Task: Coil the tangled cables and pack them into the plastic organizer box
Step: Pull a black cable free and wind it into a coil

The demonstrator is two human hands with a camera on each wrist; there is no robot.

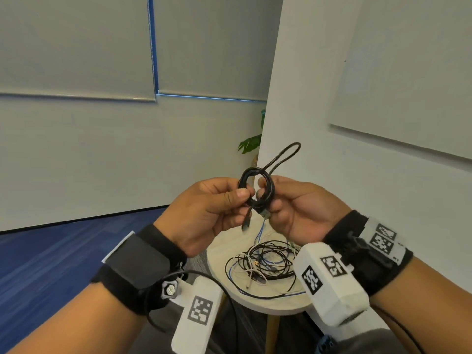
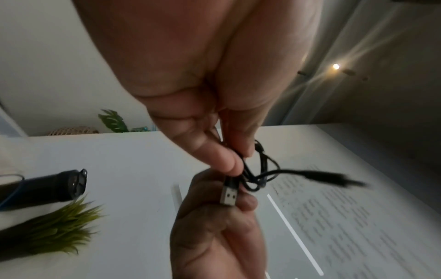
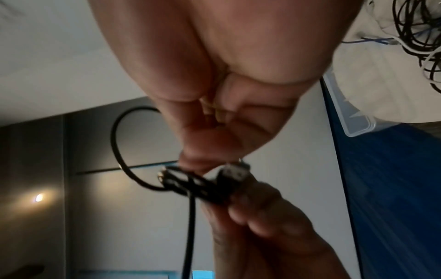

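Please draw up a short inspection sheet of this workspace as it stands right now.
Surface: small round pale table, below and beyond the hands.
Job's things: black cable, partly coiled, one loop sticking up, two plugs hanging below the coil; clear plastic box seen only in the right wrist view, contents hidden.
Clutter: nothing seen.
Hands: left hand pinches the coil between thumb and fingers; right hand grips its other side.
Cables: tangled pile of black, white and blue cables lies on the table.
Surroundings: green plant behind a white partition; whiteboard on the wall; blue carpet.
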